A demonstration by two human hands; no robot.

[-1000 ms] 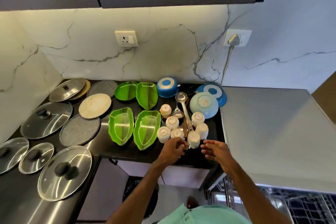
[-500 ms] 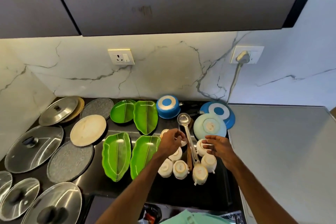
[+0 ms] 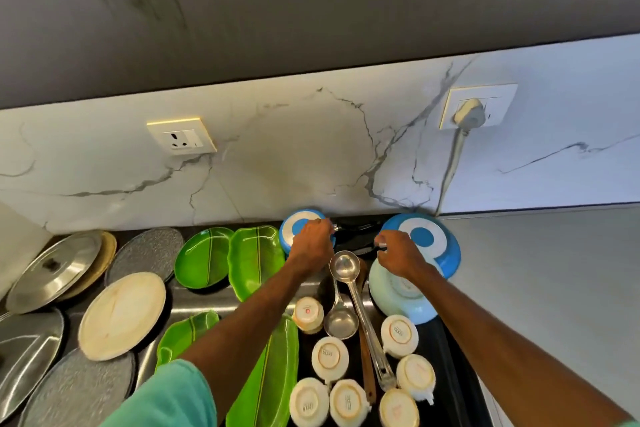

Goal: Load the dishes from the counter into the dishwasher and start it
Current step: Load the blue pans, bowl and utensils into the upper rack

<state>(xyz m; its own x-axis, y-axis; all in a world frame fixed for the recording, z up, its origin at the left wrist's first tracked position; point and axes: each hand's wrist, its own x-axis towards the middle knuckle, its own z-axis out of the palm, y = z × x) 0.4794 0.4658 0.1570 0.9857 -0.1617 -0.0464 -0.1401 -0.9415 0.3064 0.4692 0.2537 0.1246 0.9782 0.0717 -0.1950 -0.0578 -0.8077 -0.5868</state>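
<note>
At the back of the counter (image 3: 201,300), the left hand (image 3: 311,243) curls its fingers over the upturned small blue pan (image 3: 294,227) by its handle, while the right hand (image 3: 398,253) clamps its fingers on the handle of the bigger blue pan (image 3: 438,243), probably to lift both.

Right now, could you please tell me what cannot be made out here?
Head view:
- Whether the left hand grips the small blue pan: its back hides the fingers.
- What the right hand touches: dark, small.
- The dishwasher: outside the frame.
- The lids: cut by the left edge.
</note>
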